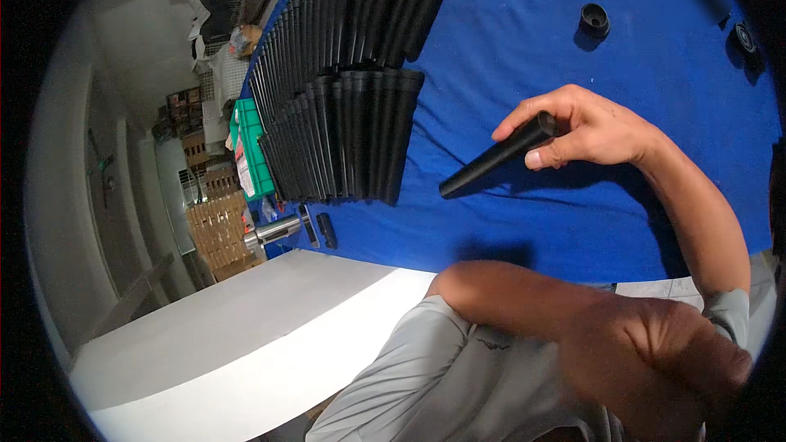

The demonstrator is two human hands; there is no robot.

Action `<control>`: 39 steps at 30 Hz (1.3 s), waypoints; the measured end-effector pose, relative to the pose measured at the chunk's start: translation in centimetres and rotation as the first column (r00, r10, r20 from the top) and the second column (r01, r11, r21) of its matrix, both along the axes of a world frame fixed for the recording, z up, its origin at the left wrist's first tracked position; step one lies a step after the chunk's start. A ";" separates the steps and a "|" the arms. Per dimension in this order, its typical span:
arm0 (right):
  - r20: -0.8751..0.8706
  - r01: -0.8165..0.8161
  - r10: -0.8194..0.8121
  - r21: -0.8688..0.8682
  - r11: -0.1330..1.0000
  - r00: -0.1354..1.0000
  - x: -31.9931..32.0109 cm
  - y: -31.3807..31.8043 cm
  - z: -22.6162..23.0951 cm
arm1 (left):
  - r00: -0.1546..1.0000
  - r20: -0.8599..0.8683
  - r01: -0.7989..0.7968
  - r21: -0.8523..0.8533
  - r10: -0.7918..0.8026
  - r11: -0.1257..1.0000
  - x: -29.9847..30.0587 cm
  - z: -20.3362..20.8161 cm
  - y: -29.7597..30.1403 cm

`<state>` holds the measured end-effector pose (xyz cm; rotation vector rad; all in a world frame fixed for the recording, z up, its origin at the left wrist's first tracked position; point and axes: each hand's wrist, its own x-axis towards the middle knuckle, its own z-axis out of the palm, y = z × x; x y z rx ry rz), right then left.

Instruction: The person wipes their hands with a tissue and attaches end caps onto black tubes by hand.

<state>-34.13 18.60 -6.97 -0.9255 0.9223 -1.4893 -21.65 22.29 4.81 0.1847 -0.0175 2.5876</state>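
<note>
My right hand (594,127) grips a black tapered tube (499,155) near its wider end, thumb on one side and fingers on the other. The tube slants over the blue cloth (524,57), its narrow end toward the lower left. My left forearm crosses low in front of my body, and my left hand (679,352) is at the lower right, close to the camera, shaded and blurred. Its fingers do not show clearly. On the left part of the cloth lie two rows of similar black tubes (352,135), packed side by side.
A round black cap (594,21) rests beyond my right hand; another round black part (745,37) lies at the far right. By the left edge are a shiny metal cylinder (274,233), a small black piece (326,231) and a green crate (254,147). Wooden pallets (217,221) stand farther left.
</note>
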 end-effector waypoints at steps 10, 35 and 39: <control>-0.035 0.001 -0.001 -0.002 1.000 0.999 -0.2 0.1 -0.2 | 1.000 -0.027 -0.008 -0.001 0.008 1.000 -0.2 -0.9 0.6; 0.029 0.014 -0.011 -0.119 0.993 1.000 0.6 -0.4 -0.5 | 0.934 -0.352 -0.183 -0.599 0.051 -0.780 7.2 -7.2 -19.6; 0.050 -0.228 0.233 -0.098 0.969 0.971 0.6 -0.2 -0.2 | 0.940 -0.140 -0.038 -0.949 0.311 -0.313 9.5 -6.8 -20.4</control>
